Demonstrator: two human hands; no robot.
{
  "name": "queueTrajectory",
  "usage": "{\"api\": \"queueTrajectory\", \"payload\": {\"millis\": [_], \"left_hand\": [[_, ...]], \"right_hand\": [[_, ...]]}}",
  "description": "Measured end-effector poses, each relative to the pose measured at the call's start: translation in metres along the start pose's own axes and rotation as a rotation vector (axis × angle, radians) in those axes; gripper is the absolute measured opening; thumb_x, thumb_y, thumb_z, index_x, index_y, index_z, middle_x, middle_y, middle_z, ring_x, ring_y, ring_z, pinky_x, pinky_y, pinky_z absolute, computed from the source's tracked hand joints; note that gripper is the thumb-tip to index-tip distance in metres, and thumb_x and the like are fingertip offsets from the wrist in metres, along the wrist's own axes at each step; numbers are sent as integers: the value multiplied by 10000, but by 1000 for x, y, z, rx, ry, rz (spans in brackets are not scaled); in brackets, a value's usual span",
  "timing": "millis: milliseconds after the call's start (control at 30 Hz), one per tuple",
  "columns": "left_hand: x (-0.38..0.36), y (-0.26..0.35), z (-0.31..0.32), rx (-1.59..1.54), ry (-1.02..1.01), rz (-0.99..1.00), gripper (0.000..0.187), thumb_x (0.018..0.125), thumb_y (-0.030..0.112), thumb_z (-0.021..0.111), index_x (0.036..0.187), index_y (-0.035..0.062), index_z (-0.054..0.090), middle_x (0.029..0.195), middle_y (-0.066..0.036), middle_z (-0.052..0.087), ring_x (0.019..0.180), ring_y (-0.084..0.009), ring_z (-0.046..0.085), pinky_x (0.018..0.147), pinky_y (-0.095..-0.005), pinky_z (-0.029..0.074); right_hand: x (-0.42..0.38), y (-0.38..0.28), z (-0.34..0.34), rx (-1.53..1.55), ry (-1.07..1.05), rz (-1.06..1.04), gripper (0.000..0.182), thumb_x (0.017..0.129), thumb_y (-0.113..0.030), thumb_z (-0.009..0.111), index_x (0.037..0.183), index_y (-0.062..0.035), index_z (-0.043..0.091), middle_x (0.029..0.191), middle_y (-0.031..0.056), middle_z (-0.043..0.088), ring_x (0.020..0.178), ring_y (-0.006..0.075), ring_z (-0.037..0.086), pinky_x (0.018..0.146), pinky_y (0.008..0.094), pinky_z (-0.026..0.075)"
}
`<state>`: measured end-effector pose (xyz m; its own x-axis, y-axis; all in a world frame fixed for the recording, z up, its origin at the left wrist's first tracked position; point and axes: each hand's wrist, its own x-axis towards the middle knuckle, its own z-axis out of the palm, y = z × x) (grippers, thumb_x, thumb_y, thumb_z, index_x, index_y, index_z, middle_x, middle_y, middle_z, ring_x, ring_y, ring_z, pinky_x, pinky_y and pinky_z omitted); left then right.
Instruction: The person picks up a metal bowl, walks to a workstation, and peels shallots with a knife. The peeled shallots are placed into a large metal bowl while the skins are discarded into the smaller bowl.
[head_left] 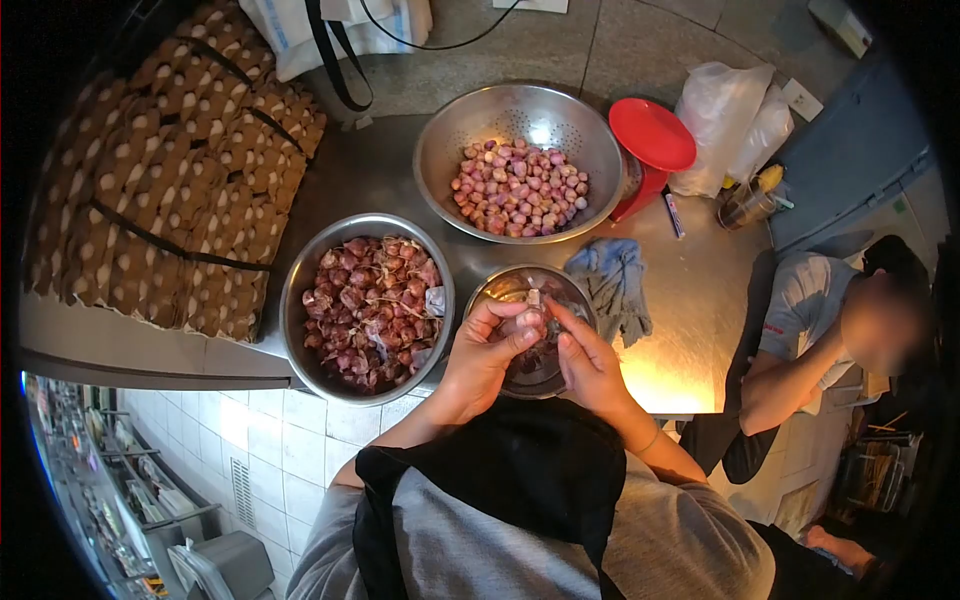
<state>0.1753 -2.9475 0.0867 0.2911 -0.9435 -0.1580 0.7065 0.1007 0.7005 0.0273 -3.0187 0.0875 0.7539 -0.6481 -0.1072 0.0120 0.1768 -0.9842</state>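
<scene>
My left hand [487,350] is closed with thumb and fingertips round a small pale shallot [534,298]. My right hand [592,365] is curled in from the other side, its index fingertip against the same shallot; whether it also pinches a bit of skin is too small to tell. Both hands are over a small metal bowl [580,290] with dark, papery-looking pieces in it, partly hidden by my fingers. To the left, a large steel bowl [297,345] holds unpeeled red shallots [365,300]. Behind it, a steel colander [440,130] contains peeled pinkish shallots [520,190].
Stacked egg trays [170,190] fill the left of the metal table [690,330]. A blue-grey glove [612,285], a red scale [650,140], plastic bags [725,125] and a cup [745,208] are at the right. Another person [810,320] sits beyond the right edge.
</scene>
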Motion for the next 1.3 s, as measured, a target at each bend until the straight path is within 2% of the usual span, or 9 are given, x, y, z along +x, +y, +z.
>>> {"api": "queueTrajectory", "payload": {"millis": [100,233,367,533,667,733,833,867,1300], "left_hand": [[1,5,5,-43,31,-60,174,816,21,592,971,77,539,961,-37,571,928,-127,559,847,-277,464],[3,0,-1,-92,23,-55,136,838,32,564,963,77,533,979,-42,569,928,-127,557,836,-279,466],[4,-3,-3,-82,3,-45,136,834,4,556,943,76,521,967,-39,565,913,-129,556,823,-272,465],[6,-7,-6,-57,26,-44,161,816,-29,564,928,73,509,975,-45,564,909,-142,557,834,-278,462],[4,-4,-6,-71,28,-86,172,816,-23,569,938,76,500,988,-51,562,934,-160,560,855,-296,459],[6,-2,-5,-73,8,-86,184,818,-12,572,957,82,497,992,-54,561,955,-171,560,862,-301,459],[5,-2,-3,-72,-19,-91,219,821,7,575,1004,94,493,999,-53,561,987,-185,558,867,-302,458],[4,-1,-3,-73,-24,-102,234,824,14,574,1026,98,492,1003,-51,561,995,-188,557,870,-302,456],[5,8,-3,-224,-17,-179,211,891,76,474,1100,99,499,1073,-38,540,1025,-178,525,895,-291,428]], "right_hand": [[-1,-7,0,177,-6,31,420,931,-173,420,1322,-39,347,614,-31,429,463,12,319,437,140,253],[-6,-6,-4,-14,-104,3,448,931,-195,415,1339,-37,316,926,69,554,795,106,521,705,200,393],[-5,-11,6,-198,-65,-101,465,924,-203,429,1344,-44,308,1331,136,389,1248,196,335,1020,292,220],[-1,-9,4,-308,-77,-192,449,923,-200,432,1328,-35,332,1342,128,385,1254,208,334,1021,295,223],[0,3,0,-184,-32,-105,412,940,-206,397,1316,-43,356,923,83,559,836,151,537,736,232,405],[0,0,-4,127,-67,65,397,948,-211,379,1311,-51,365,645,19,517,546,84,497,514,181,395],[3,-2,-2,170,80,66,390,955,-220,361,1310,-59,365,501,-53,308,399,28,276,376,169,228],[3,-2,-6,165,63,76,403,953,-225,368,1319,-57,351,519,-35,358,418,40,335,389,174,276],[-2,-8,-5,1,58,-43,429,948,-194,381,1353,-74,303,554,-49,334,444,34,313,424,163,284]]}}
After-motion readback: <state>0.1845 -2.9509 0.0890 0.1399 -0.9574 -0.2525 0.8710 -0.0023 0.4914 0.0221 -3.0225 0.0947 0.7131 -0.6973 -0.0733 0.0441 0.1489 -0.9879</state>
